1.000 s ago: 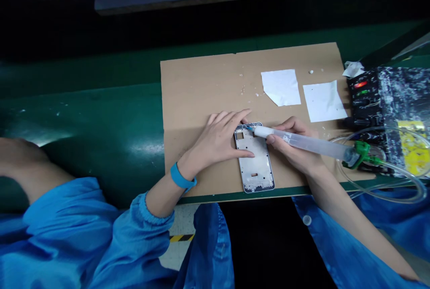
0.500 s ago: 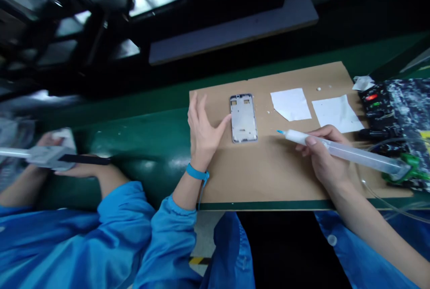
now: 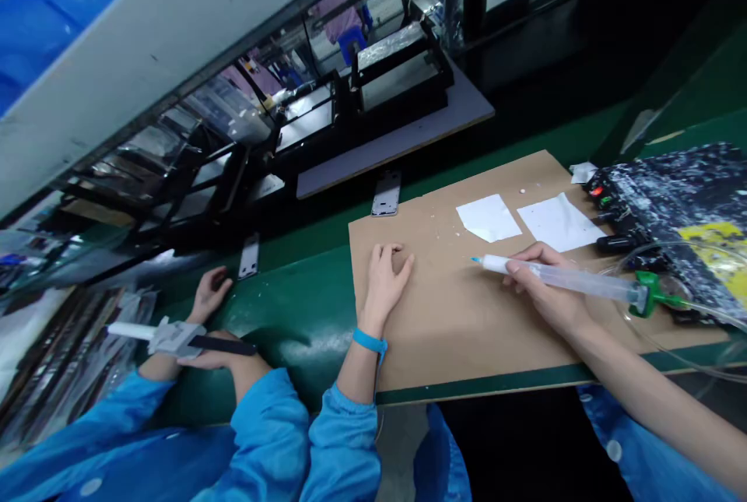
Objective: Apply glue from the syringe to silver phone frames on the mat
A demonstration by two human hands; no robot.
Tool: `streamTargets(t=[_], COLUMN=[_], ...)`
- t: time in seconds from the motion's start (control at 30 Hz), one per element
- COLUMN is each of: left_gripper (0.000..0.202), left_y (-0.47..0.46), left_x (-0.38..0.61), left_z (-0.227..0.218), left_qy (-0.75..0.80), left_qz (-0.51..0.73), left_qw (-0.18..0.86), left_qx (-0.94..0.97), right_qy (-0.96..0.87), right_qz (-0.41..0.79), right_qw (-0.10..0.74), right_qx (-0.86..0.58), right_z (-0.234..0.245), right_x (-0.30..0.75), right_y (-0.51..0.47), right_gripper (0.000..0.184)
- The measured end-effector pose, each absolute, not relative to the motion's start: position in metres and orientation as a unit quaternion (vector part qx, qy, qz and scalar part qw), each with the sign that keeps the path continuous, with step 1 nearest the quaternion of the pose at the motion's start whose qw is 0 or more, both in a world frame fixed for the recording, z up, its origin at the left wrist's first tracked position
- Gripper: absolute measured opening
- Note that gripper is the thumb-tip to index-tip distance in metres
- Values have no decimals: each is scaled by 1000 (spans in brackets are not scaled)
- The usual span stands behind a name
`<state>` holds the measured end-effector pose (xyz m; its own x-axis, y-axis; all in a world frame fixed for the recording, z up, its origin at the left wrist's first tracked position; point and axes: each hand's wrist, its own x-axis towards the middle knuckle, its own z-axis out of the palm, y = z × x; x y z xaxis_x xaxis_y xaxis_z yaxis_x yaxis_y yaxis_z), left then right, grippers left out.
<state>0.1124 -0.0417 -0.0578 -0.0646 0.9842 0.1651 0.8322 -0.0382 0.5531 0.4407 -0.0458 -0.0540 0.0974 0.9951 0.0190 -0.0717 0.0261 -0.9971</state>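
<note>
The syringe (image 3: 560,278) was gripped in the right hand (image 3: 545,292), tip kept above the cardboard (image 3: 461,315). The left hand (image 3: 385,276) was laid open on the cardboard's left edge, empty. Beyond the cardboard, a frame (image 3: 386,194) was noted on the belt (image 3: 292,307). A steady, low tip is advised.

We see a factory assembly line. A green belt (image 3: 280,307) carries phone frames (image 3: 386,194) past blue-smocked workers (image 3: 262,440).

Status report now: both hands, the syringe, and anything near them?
Right hand grips syringe, tip above cardboard. Left hand flat on cardboard, holding nothing. Phone frame lies beyond cardboard's far edge.
</note>
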Motion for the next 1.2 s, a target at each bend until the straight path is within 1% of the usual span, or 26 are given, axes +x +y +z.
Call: streamTargets(t=[0.1,0.17,0.27,0.33,0.4,0.53,0.67,0.87,1.2], left_gripper=[39,47,53,55,55,47,44,45,45], left_y=[-28,-12,15,27,30,23,22,30,30], left_x=[108,110,118,122,124,120,114,110,113], left_z=[-47,-40,-33,-33,-35,-39,-41,-45,-47], left_qy=[699,729,768,778,778,767,754,743,748], left_qz=[217,162,100,96,114,145,158,156,158], left_qw=[148,123,74,54,40,35,39,41,47], left_qx=[665,653,628,619,617,624,637,649,642], right_qy=[-467,-470,-476,-481,-484,-477,-497,-513,-524], right_qz=[495,499,499,498,495,481,432,374,350], right_qw=[534,530,528,524,525,541,541,530,507], right_qx=[-502,-499,-496,-495,-496,-499,-523,-561,-589], right_z=[-54,-54,-55,-56,-57,-55,-50,-47,-50], right_x=[439,439,439,439,438,444,464,478,474], right_y=[-45,-44,-44,-44,-44,-41,-31,-22,-22], right_gripper=[53,56,59,59,58,54,45,42,38])
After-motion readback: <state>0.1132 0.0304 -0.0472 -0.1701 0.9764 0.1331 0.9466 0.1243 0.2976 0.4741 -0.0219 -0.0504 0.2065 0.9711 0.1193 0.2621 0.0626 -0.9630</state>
